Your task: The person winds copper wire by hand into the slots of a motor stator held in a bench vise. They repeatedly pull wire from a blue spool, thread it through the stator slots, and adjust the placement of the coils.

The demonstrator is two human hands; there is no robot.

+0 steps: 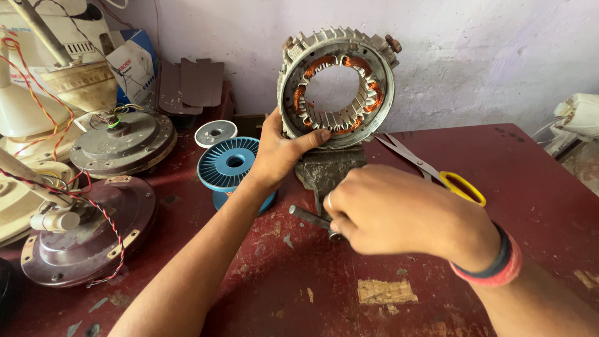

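A round metal motor stator point(337, 86) with copper windings stands upright on a small grey bench vise point(327, 170). My left hand point(279, 151) grips the stator's lower left rim, thumb across its face. My right hand point(399, 214) is closed around the vise's metal handle bar point(308, 217) in front of the vise base. A black and red band sits on my right wrist.
Yellow-handled scissors point(430, 170) lie to the right of the vise on the dark red table point(530, 187). A blue wire spool point(231, 166) stands to the left. Ceiling fan motor housings point(121, 142) with red wires fill the left side. A white appliance point(577, 118) sits at the right edge.
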